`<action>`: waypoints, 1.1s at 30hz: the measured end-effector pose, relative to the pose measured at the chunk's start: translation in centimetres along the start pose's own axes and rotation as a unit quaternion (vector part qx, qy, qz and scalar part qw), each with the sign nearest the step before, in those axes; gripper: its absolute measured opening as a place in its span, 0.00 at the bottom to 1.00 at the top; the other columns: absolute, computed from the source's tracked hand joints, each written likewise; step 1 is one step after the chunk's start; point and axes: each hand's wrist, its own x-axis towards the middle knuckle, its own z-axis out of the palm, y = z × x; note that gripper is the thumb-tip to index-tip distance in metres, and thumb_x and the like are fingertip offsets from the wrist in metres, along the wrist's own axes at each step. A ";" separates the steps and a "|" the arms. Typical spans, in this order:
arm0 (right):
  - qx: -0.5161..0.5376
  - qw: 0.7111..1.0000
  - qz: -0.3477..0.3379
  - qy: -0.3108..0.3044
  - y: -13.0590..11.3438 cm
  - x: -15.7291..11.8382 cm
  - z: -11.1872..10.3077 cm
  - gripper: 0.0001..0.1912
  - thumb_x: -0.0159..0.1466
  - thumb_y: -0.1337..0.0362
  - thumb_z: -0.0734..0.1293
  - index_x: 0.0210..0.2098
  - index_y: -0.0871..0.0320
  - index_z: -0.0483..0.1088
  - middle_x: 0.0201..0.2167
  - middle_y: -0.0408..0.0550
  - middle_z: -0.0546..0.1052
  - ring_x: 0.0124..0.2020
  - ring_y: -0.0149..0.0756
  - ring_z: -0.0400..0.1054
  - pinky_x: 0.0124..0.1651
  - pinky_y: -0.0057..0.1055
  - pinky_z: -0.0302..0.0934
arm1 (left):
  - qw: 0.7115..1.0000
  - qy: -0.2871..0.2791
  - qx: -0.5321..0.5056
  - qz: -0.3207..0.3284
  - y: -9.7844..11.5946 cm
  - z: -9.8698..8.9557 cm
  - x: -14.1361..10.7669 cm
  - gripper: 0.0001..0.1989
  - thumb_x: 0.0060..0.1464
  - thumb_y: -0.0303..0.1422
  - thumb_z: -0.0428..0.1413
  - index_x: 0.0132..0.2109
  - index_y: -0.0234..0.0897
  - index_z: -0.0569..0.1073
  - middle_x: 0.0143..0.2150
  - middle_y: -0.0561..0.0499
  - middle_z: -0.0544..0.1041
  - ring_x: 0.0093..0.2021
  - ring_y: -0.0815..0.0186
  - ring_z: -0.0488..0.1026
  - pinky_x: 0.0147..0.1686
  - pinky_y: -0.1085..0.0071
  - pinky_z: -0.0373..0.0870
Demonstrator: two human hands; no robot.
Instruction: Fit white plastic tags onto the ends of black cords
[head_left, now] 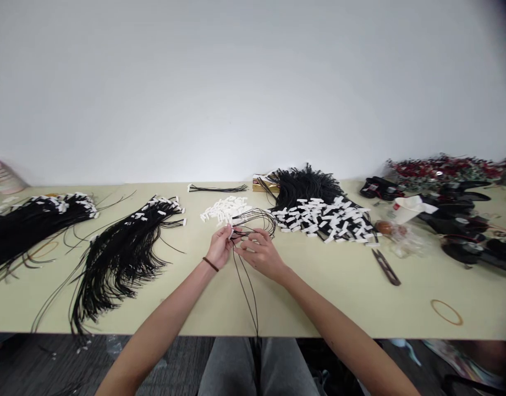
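At the middle of the table my left hand (220, 247) pinches a small white plastic connector (231, 233) between thumb and fingers. Thin black wires (261, 215) run from it, looping out to the right, while two long strands hang down over the table's front edge. My right hand (260, 254) is just to the right, its bent fingers closed on some of these wires; its fingertips are partly hidden among them. Just beyond my hands lies a heap of loose white connectors (226, 208). A pile of black wires with white connectors (319, 217) spreads to the right of it.
Bundles of wired connectors lie left (116, 258) and far left (38, 220). One small bundle (218, 188) rests near the wall. Thread snips (386, 268), a rubber band (446, 312), a plastic bag (405, 239) and black cable bundles (446, 212) occupy the right side.
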 end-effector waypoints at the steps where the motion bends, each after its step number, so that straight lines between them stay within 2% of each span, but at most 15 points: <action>1: -0.007 1.000 -0.001 0.002 -0.1 0.0 0.1 0.06 0.58 0.70 0.65 0.32 0.51 0.70 0.29 0.37 0.73 0.38 0.29 0.61 0.54 0.36 0.51 | 1.000 0.003 -0.001 -0.003 0.0 0.1 0.0 0.12 0.50 0.37 0.56 0.31 0.30 0.74 0.30 0.46 0.77 0.27 0.72 0.72 0.30 0.78 0.70; 7: -0.003 1.000 0.006 0.021 0.2 -0.2 0.2 0.07 0.59 0.71 0.64 0.34 0.52 0.70 0.32 0.38 0.75 0.40 0.29 0.63 0.56 0.36 0.51 | 1.000 0.001 -0.009 -0.012 0.0 0.3 -0.2 0.12 0.50 0.37 0.57 0.31 0.30 0.73 0.31 0.46 0.76 0.27 0.72 0.72 0.29 0.77 0.69; 11: 0.087 0.994 0.058 0.042 0.9 0.0 -0.4 0.10 0.61 0.71 0.62 0.38 0.52 0.71 0.36 0.40 0.77 0.44 0.31 0.64 0.57 0.39 0.53 | 1.000 -0.002 -0.012 -0.014 0.1 0.3 -0.2 0.12 0.49 0.37 0.57 0.30 0.29 0.73 0.29 0.46 0.76 0.26 0.72 0.71 0.28 0.77 0.69; 13: 0.170 0.978 0.110 0.056 1.3 0.4 -1.1 0.10 0.62 0.70 0.61 0.37 0.52 0.71 0.35 0.41 0.77 0.43 0.31 0.66 0.54 0.39 0.58 | 1.000 0.004 -0.017 -0.018 0.2 0.4 -0.2 0.11 0.50 0.36 0.56 0.29 0.29 0.73 0.29 0.47 0.76 0.27 0.71 0.72 0.30 0.76 0.69; 16: 0.296 0.914 0.258 0.100 2.1 0.8 -2.2 0.07 0.62 0.66 0.62 0.35 0.54 0.72 0.35 0.46 0.76 0.42 0.33 0.68 0.48 0.37 0.63 | 0.999 0.028 -0.009 -0.027 0.4 0.4 -0.3 0.10 0.51 0.35 0.56 0.29 0.30 0.72 0.31 0.47 0.76 0.28 0.71 0.72 0.30 0.75 0.70; 19: 0.398 0.793 0.416 0.198 3.7 0.9 -3.1 0.09 0.60 0.59 0.63 0.31 0.56 0.71 0.34 0.47 0.76 0.39 0.34 0.70 0.45 0.37 0.65 | 0.998 0.046 0.006 -0.034 0.4 0.4 -0.2 0.09 0.51 0.34 0.56 0.29 0.30 0.72 0.32 0.46 0.77 0.27 0.72 0.71 0.27 0.76 0.69; 21: 0.447 0.713 0.464 0.277 4.9 0.8 -3.4 0.11 0.59 0.56 0.63 0.29 0.57 0.69 0.28 0.44 0.74 0.34 0.32 0.70 0.39 0.34 0.67 | 0.998 0.047 0.014 -0.038 0.3 0.3 -0.2 0.09 0.52 0.34 0.55 0.30 0.30 0.73 0.32 0.46 0.77 0.27 0.72 0.71 0.25 0.77 0.69; 22: 0.451 0.688 0.478 0.308 5.4 0.7 -3.6 0.11 0.59 0.55 0.63 0.30 0.57 0.68 0.26 0.42 0.72 0.30 0.30 0.69 0.34 0.31 0.66 | 0.998 0.045 0.017 -0.039 0.2 0.2 -0.1 0.10 0.52 0.34 0.55 0.30 0.30 0.73 0.32 0.46 0.77 0.27 0.72 0.71 0.25 0.77 0.68; 23: 0.440 0.679 0.488 0.328 5.8 0.7 -3.8 0.12 0.59 0.54 0.63 0.32 0.57 0.69 0.25 0.41 0.71 0.26 0.27 0.67 0.29 0.28 0.64 | 0.998 0.043 0.020 -0.038 0.2 0.2 -0.1 0.10 0.52 0.34 0.55 0.30 0.30 0.73 0.31 0.46 0.77 0.27 0.72 0.71 0.24 0.78 0.67; 24: 0.412 0.687 0.493 0.339 6.0 0.6 -3.9 0.12 0.59 0.55 0.63 0.34 0.56 0.69 0.25 0.40 0.70 0.23 0.26 0.65 0.25 0.25 0.61 | 0.998 0.040 0.023 -0.038 0.1 0.2 -0.1 0.10 0.51 0.34 0.55 0.30 0.30 0.73 0.31 0.46 0.77 0.27 0.72 0.71 0.23 0.78 0.67; 25: 0.372 0.713 0.489 0.338 6.0 0.5 -4.0 0.12 0.59 0.55 0.63 0.35 0.56 0.70 0.26 0.41 0.71 0.22 0.25 0.63 0.24 0.25 0.59 | 0.998 0.038 0.025 -0.038 0.1 0.2 -0.1 0.10 0.51 0.34 0.55 0.30 0.30 0.72 0.31 0.46 0.77 0.26 0.72 0.71 0.22 0.79 0.66; 27: 0.280 0.799 0.444 0.291 5.5 0.5 -4.0 0.11 0.60 0.58 0.63 0.36 0.57 0.72 0.29 0.44 0.73 0.24 0.27 0.63 0.25 0.26 0.58 | 0.998 0.035 0.029 -0.040 0.0 0.2 -0.2 0.10 0.52 0.34 0.55 0.30 0.30 0.72 0.31 0.46 0.76 0.26 0.73 0.71 0.21 0.79 0.65; 30: 0.172 0.928 0.291 0.157 3.9 0.4 -3.4 0.07 0.61 0.63 0.63 0.34 0.56 0.73 0.27 0.45 0.74 0.28 0.30 0.64 0.30 0.28 0.58 | 0.998 0.034 0.030 -0.043 0.0 0.2 -0.2 0.10 0.52 0.34 0.55 0.30 0.30 0.72 0.31 0.46 0.76 0.27 0.72 0.72 0.21 0.80 0.65; 31: 0.142 0.954 0.239 0.115 3.4 0.3 -3.0 0.07 0.61 0.65 0.63 0.34 0.56 0.73 0.25 0.45 0.74 0.27 0.30 0.64 0.31 0.28 0.57 | 0.998 0.031 0.027 -0.042 0.0 0.2 -0.2 0.10 0.51 0.34 0.55 0.30 0.30 0.72 0.31 0.46 0.76 0.27 0.72 0.72 0.21 0.80 0.65; 33: 0.084 0.981 0.167 0.050 2.5 0.2 -2.2 0.07 0.61 0.66 0.62 0.32 0.55 0.73 0.21 0.43 0.72 0.25 0.29 0.61 0.30 0.28 0.56 | 0.999 0.021 0.021 -0.040 0.0 0.2 -0.2 0.10 0.50 0.35 0.56 0.30 0.30 0.73 0.31 0.46 0.76 0.26 0.72 0.71 0.21 0.80 0.65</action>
